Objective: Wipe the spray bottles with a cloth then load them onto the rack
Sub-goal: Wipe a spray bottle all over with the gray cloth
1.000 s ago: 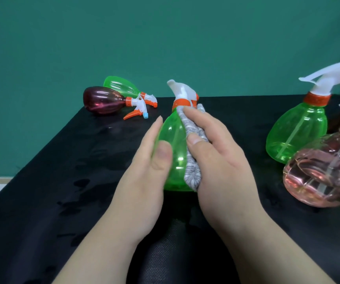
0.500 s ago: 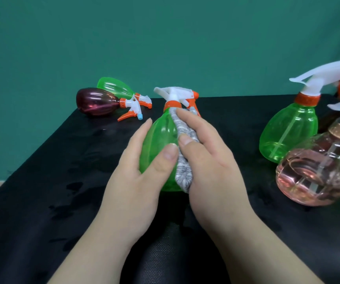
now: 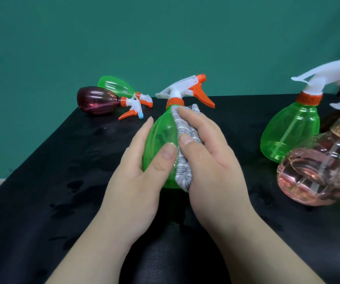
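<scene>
Left grip point(image 3: 142, 171) is wrapped round the left flank of the green spray bottle point(image 3: 160, 132), fingers behind it and thumb laid across its front. Right grip point(image 3: 210, 152) holds a folded grey cloth point(image 3: 183, 167) pressed against that bottle's right side, thumb on the cloth and fingers curved over it up to the neck. The bottle stands roughly upright on the black counter point(image 3: 42, 181), leaning slightly left, and its white spray head point(image 3: 177, 89) with the orange trigger points right.

Everything else in the head view is placed from that held bottle. Well to its left and further back, a maroon bottle point(image 3: 97, 100) lies on its side, and a second green bottle point(image 3: 113, 86) lies just behind it, touching or nearly so; both have their nozzles toward the held bottle. Well to its right stands an upright green bottle point(image 3: 290, 128). A clear pink bottle point(image 3: 312, 175) leans in front of that one, base toward the camera. Dark wet patches point(image 3: 74, 184) mark the counter on the held bottle's left. A green wall point(image 3: 165, 37) rises behind.
</scene>
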